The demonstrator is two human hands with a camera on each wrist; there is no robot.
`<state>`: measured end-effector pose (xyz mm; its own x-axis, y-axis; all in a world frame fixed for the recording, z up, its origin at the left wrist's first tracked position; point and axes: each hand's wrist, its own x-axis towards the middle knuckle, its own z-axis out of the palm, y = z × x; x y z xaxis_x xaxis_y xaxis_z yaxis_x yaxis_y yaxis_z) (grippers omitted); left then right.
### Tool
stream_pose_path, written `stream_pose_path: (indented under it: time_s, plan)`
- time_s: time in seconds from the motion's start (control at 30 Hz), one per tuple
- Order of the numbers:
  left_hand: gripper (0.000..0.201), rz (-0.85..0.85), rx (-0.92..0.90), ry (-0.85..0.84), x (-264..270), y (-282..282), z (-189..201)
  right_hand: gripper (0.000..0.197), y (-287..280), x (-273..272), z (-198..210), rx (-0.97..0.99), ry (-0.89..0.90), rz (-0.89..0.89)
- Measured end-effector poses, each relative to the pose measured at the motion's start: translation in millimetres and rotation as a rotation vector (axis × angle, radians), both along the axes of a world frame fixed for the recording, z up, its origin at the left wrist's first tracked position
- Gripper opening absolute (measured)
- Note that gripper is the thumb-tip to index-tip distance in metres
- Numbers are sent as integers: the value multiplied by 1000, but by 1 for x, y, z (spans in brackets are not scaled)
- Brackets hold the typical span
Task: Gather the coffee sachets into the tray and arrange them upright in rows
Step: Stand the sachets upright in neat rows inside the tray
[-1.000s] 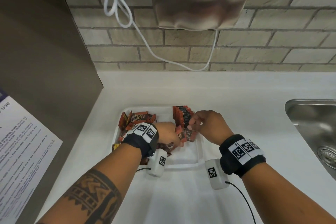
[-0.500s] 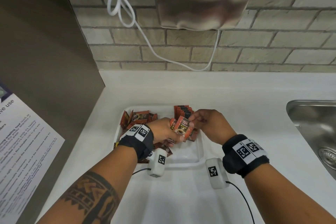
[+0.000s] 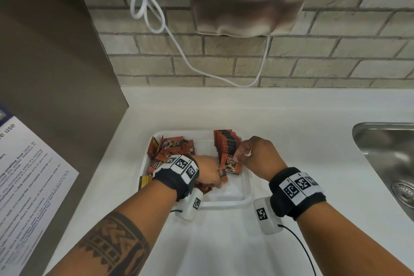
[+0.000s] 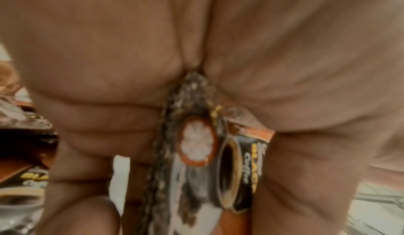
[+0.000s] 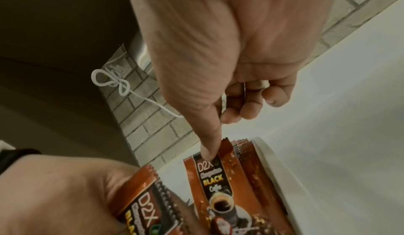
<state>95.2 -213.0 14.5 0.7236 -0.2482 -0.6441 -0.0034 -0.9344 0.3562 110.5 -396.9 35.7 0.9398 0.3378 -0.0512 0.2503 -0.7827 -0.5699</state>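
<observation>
**Sachet Seated at Row Front; Left Hand Lowered**

Since half a second ago, the left hand has dropped from its raised position into the tray, its grip closed around a few coffee sachets. The right hand pinches the top edge of the front sachet, steadying it against the upright row at the tray's right side. Loose sachets lie piled at the left. Sachets appear light, thin and flexible; hold them by the crimped top seam.
</observation>
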Motion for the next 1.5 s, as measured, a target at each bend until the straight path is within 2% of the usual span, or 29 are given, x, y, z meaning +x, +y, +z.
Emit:
stream_pose_path:
  time_s: [0.13, 0.37, 0.53, 0.67, 0.83, 0.93, 1.5]
  plan:
    - [33, -22, 37, 29, 1, -11, -3, 8, 3, 0, -4, -17, 20, 9]
    - [31, 44, -35, 65, 5, -14, -6, 9, 3, 1, -9, -4, 30, 8]
    - [14, 35, -36, 90, 4, -18, -3, 8, 4, 4, -13, -23, 42, 9]
    - [26, 47, -46, 111, 4, -18, -2, 9, 4, 5, -15, -28, 66, 3]
    - [14, 56, -38, 110, 4, -20, 1, 20, 3, 7, -18, -22, 79, -2]
    - [14, 61, -43, 116, 4, -20, 1, 24, 3, 8, -19, -20, 81, 3]
    - [8, 82, -44, 105, -3, -14, 10, 17, -1, 6, -17, 47, 40, -3]
